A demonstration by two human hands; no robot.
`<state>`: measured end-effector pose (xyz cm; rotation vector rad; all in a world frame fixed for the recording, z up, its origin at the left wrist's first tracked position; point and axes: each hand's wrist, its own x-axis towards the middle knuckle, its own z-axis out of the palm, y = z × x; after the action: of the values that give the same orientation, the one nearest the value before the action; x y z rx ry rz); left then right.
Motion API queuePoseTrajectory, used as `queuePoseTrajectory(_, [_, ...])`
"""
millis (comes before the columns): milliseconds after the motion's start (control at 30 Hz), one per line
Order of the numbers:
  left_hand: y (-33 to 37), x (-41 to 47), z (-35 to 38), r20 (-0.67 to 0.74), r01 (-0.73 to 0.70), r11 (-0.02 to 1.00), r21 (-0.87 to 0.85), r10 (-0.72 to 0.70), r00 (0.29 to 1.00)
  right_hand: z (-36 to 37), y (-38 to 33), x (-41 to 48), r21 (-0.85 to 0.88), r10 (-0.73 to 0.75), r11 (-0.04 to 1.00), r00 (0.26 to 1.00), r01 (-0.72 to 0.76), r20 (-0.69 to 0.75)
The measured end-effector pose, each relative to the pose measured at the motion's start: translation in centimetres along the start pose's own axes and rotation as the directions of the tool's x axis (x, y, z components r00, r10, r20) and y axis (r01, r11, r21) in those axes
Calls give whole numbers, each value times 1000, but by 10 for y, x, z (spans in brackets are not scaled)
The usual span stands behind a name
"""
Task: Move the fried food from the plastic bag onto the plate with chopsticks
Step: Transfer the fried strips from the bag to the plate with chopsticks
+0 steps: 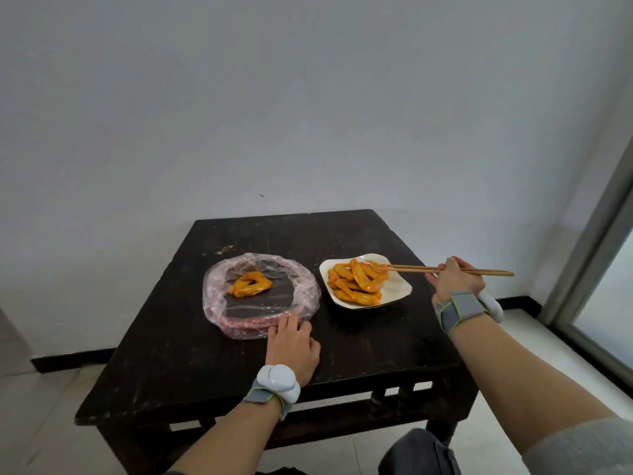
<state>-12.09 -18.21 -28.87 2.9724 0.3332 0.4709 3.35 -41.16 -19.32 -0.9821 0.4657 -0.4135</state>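
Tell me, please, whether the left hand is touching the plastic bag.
Touching. The head view shows the left hand with its fingertips resting on the near rolled rim of the plastic bag, no gap between them.

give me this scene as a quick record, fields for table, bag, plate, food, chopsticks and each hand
table: dark wood
plastic bag: rolled open, flat on table
plate: white, right of bag
food in bag: small cluster
food on plate: larger pile
chopsticks: tips at the plate's pile
right hand: grips chopsticks
left hand: fingers rest on bag's near edge
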Motion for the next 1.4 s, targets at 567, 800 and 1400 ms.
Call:
queuePoseTrajectory(567, [-25, -17, -18, -55, -20, 999, 28, 22, 998, 39, 1, -53, -50, -10, 999, 972, 22, 235])
queuePoseTrajectory(800, [-57, -27, -20, -79, 39, 999, 26, -37, 996, 63, 30, -92, -124, 103, 990, 936, -64, 336])
queuePoseTrajectory(1400, [-70, -34, -13, -166, 62, 998, -14, -64, 984, 116, 115, -124, -285, 72, 957, 896, 63, 439])
